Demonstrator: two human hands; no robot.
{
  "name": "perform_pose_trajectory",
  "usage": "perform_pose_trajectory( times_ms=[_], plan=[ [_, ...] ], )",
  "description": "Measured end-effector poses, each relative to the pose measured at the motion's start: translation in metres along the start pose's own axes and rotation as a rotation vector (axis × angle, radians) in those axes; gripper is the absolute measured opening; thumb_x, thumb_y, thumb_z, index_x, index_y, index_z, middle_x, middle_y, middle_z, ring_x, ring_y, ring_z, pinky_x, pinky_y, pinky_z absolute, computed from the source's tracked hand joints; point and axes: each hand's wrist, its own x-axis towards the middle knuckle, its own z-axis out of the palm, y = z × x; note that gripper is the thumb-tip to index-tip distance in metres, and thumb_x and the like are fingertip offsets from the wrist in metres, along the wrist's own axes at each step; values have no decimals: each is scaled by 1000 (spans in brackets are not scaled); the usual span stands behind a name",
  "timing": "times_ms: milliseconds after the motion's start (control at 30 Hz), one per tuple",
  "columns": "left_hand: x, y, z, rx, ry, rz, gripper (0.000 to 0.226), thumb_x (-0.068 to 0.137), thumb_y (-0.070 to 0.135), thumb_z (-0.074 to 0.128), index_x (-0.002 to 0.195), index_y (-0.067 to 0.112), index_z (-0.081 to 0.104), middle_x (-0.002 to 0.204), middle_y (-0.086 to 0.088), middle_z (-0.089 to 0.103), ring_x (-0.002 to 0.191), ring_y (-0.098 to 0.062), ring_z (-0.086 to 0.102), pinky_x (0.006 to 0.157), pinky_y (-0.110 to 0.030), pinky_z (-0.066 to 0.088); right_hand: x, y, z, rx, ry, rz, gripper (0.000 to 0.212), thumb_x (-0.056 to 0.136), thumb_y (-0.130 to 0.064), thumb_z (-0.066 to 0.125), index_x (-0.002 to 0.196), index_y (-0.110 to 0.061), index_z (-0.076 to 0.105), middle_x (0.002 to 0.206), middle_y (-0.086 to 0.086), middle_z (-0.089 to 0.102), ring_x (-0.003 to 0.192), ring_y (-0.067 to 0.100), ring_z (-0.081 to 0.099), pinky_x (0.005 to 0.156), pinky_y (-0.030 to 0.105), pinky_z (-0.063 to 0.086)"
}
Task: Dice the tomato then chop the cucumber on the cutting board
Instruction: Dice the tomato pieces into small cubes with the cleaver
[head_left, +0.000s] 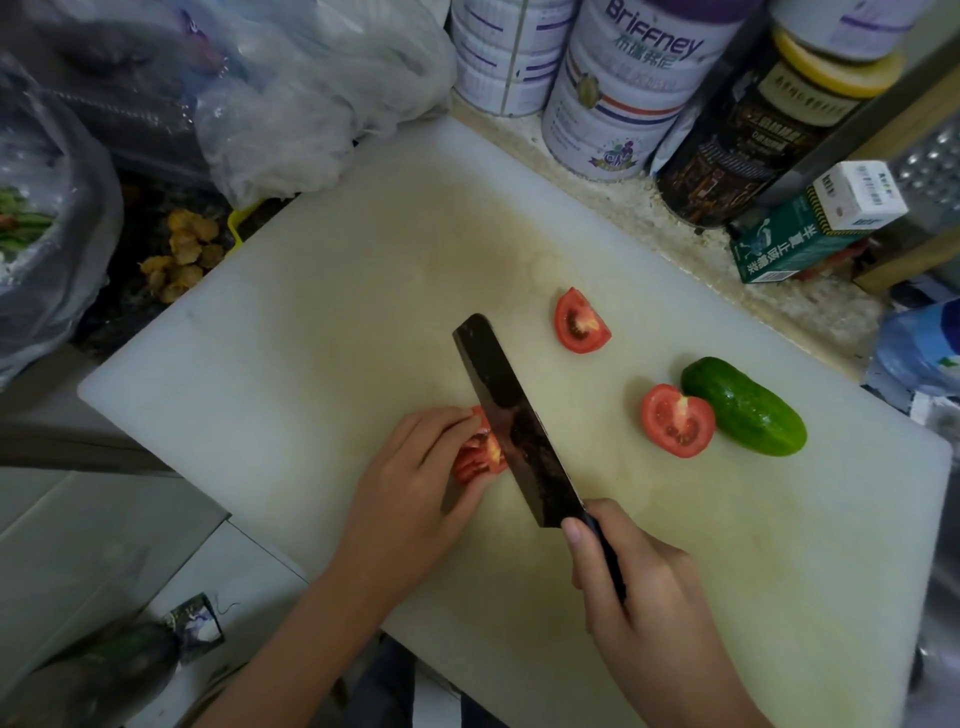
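Note:
On the white cutting board (291, 364) my left hand (415, 478) holds down a sliced tomato piece (480, 454) with curled fingers. My right hand (639, 597) grips the handle of a dark cleaver (514, 421), whose blade stands against the right side of that piece. A tomato wedge (579, 322) lies cut side up further back. A tomato half (675, 421) lies to the right, touching a whole green cucumber (743, 405).
Large tins (623, 88) and a dark jar (753, 130) stand behind the board, with a green box (800, 239) at the right. Plastic bags (291, 88) crowd the back left. A blue-capped bottle (919, 348) lies at the right edge.

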Motion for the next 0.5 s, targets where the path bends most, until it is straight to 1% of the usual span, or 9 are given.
perform_pose_trajectory(
  times_ms=[133,167,267,300,367,433,500],
  plan=[
    [-1,1,2,-2,21,11,46,88,38,59,119,4,64,117,-7,64,110,-13,53,102,-11,34,2,-2,3,-71,4,17,13,95,-39,38,92,-31,47,55,-19,35,46,-5,37,46,6,24],
    [-1,1,2,-3,26,12,45,88,37,59,119,5,64,117,-7,64,110,-14,53,102,-13,35,3,-3,4,-86,3,25,13,95,-39,38,92,-30,46,54,-21,31,45,-4,34,45,8,23],
    [-2,1,4,-11,44,18,44,89,36,59,120,5,64,118,-7,63,111,-14,54,103,-13,35,2,-8,7,-135,-2,30,12,94,-38,36,90,-28,42,51,-19,24,44,9,33,43,19,17],
    [-2,1,5,-11,54,25,43,90,35,60,119,4,64,119,-7,63,111,-15,54,103,-15,37,2,-10,7,-176,3,18,13,94,-37,36,89,-26,42,50,-17,27,42,14,36,43,20,17],
    [-3,1,6,-12,73,37,42,90,34,60,119,3,65,120,-7,63,112,-17,55,104,-19,39,2,-14,9,-322,5,2,18,94,-36,34,88,-22,43,48,-9,39,35,19,44,40,21,14],
    [-4,1,7,-19,86,44,42,90,33,60,119,3,65,121,-8,63,114,-18,55,106,-20,38,3,-18,14,-476,14,10,20,91,-36,35,86,-19,43,49,-5,50,28,20,45,36,24,13],
    [-4,1,8,-23,100,50,41,91,32,60,118,1,66,120,-9,64,114,-19,55,107,-20,38,3,-21,19,-569,36,32,16,84,-33,38,85,-17,42,49,-2,52,25,23,45,29,28,15]
  ],
)
